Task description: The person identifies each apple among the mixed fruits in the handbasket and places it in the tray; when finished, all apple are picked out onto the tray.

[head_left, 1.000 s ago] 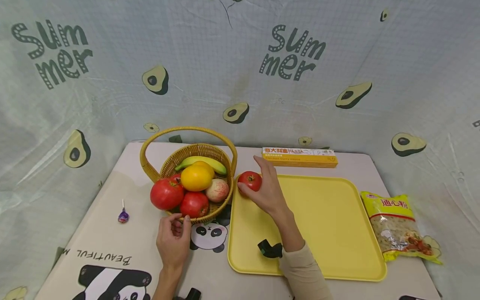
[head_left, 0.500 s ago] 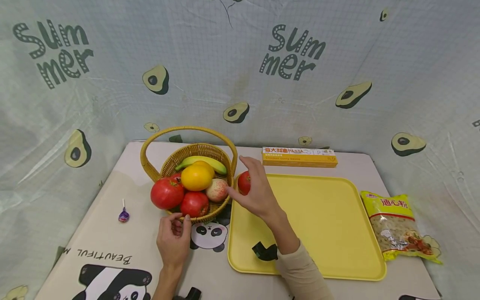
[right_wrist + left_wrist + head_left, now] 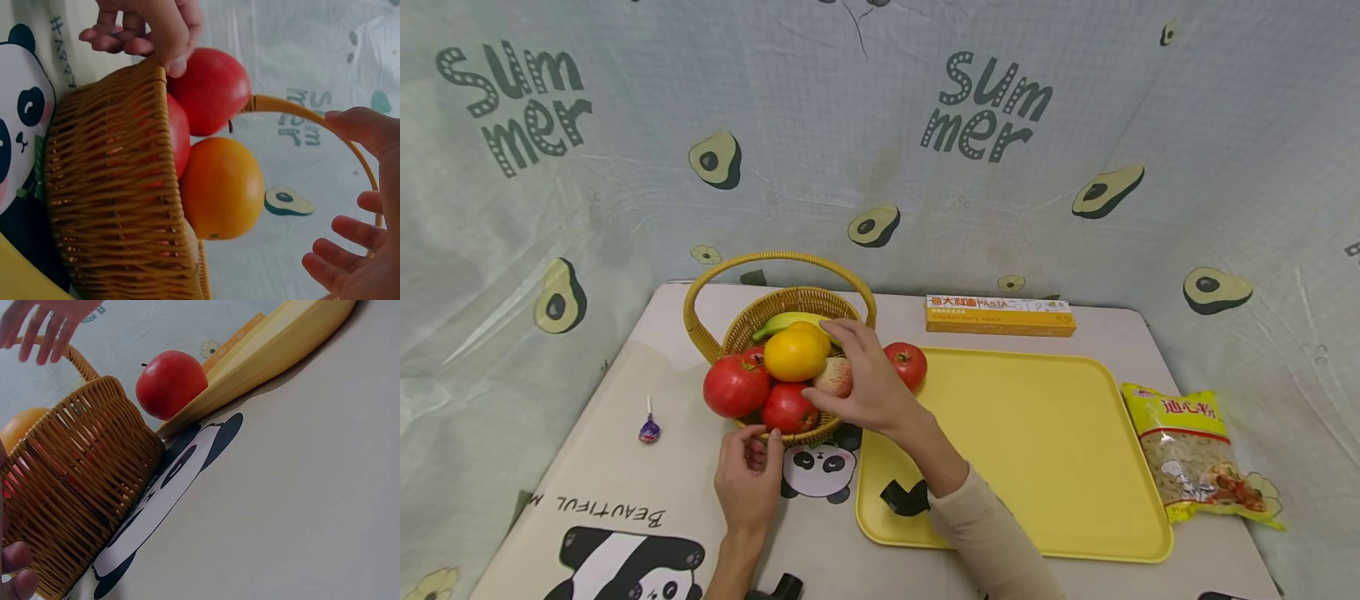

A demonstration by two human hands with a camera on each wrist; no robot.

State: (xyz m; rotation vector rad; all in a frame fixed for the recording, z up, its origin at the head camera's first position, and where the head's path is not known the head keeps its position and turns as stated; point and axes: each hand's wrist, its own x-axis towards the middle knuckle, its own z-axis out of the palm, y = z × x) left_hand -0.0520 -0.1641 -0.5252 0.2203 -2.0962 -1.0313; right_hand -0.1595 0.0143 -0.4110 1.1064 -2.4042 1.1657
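Note:
A wicker basket (image 3: 747,323) with a tall handle holds red apples (image 3: 788,408), an orange (image 3: 794,357), a banana (image 3: 781,321) and a pale pink peach (image 3: 832,378). My left hand (image 3: 749,475) pinches the basket's near rim, with the thumb over the edge in the right wrist view. Over the basket's right side, my right hand (image 3: 868,387) spreads thumb and fingers around the space above the peach, holding nothing. Another red apple (image 3: 171,385) sits on the yellow tray (image 3: 1015,450), at its far left corner beside the basket.
Behind the tray lies a pasta box (image 3: 1000,317). A bag of macaroni (image 3: 1198,454) leans by the tray's right edge. To the left of the basket is a lollipop (image 3: 649,430). A patterned cloth (image 3: 790,167) hangs behind the table.
My right hand has moved left from the apple on the tray to above the fruit in the basket, leaving that apple behind. My left hand stays at the rim.

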